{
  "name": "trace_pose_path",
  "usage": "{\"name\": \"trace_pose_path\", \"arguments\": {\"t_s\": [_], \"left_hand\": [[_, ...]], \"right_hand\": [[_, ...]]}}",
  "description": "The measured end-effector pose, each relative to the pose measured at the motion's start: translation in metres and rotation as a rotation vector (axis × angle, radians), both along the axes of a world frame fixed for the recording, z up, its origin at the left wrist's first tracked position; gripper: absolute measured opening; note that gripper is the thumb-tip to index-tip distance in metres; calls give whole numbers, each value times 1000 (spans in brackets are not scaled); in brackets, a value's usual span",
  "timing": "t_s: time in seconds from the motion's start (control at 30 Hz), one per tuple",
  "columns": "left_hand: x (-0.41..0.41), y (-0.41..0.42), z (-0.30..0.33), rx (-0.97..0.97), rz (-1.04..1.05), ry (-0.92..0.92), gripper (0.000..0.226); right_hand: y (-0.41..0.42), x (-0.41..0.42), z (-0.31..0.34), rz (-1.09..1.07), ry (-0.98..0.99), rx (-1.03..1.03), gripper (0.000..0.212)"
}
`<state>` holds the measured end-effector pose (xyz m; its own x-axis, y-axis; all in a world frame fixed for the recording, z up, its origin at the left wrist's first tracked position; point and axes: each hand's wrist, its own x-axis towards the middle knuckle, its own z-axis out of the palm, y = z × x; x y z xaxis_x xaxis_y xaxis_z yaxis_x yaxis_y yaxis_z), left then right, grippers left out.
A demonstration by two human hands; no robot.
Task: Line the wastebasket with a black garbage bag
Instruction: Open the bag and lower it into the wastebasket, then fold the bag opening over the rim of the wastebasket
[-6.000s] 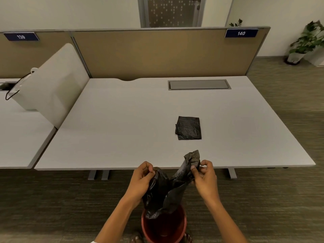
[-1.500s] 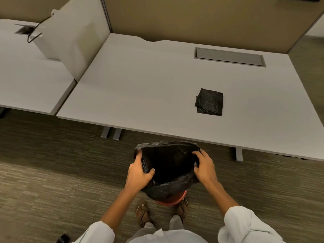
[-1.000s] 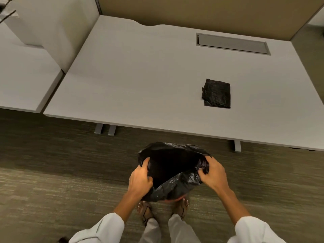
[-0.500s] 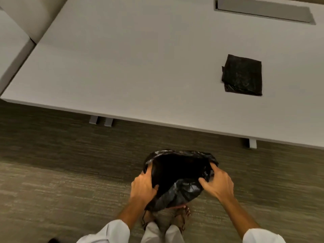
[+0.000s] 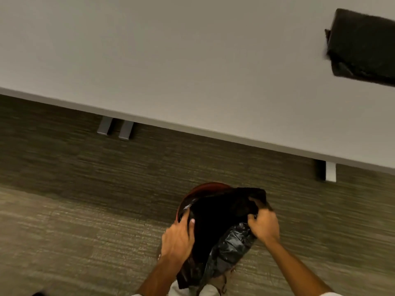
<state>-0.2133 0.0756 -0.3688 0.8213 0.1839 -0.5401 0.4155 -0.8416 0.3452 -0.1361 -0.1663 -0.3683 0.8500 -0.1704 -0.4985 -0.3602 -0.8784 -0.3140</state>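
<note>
Head view, wastebasket: your red wastebasket [image 5: 201, 190] stands on the carpet [image 5: 85, 231] just in front of the desk [image 5: 171, 60]; only its far rim shows, the rest is hidden under plastic.
Head view, bag: the black garbage bag [image 5: 222, 236] sits over the basket with its mouth open towards you, dark inside, so the opening can go around the rim.
Head view, left hand: your left hand [image 5: 178, 239] is closed on the left edge of the bag's mouth, thumb tucked inside, at the basket's left rim, apparently to hold that side in place.
Head view, right hand: your right hand [image 5: 264, 225] is bunched around the right edge of the mouth and pulls it outward, which keeps the opening stretched wide.
Head view, slack: crinkled plastic hangs loose between your wrists, outside the near side of the basket.
Head view, progress: the far rim is bare, so I judge the lining only partly seated.
Head view, spare: a folded black bag [image 5: 363, 45] lies on the desk, well apart from the basket and out of your way.
</note>
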Motion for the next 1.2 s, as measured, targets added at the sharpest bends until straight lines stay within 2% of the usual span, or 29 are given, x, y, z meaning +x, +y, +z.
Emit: {"name": "trace_pose_path", "arguments": {"t_s": [0.07,0.17,0.33,0.47,0.57,0.77,0.93,1.13,1.2], "left_hand": [[8,8,-18,34,-32,6,55],[26,20,-41,115,-135,45,63],[60,34,-72,213,-268,130,44],[80,32,-90,154,-303,107,63],[91,29,-100,105,-254,134,70],[110,28,-122,43,-198,251,55],[117,46,-135,-157,-90,390,51],[91,53,-143,-245,-19,432,37],[82,55,-143,-266,-15,459,40]], "right_hand": [[-5,5,-17,145,96,-40,72],[-14,19,-38,289,159,-27,87],[-18,45,-65,412,164,-70,95],[-23,57,-82,485,139,-20,102],[-28,61,-93,486,183,-39,92],[-45,61,-113,521,289,-136,87],[-58,49,-121,455,359,-153,66],[-61,18,-120,350,456,-141,43],[-60,11,-120,340,466,-122,34]]}}
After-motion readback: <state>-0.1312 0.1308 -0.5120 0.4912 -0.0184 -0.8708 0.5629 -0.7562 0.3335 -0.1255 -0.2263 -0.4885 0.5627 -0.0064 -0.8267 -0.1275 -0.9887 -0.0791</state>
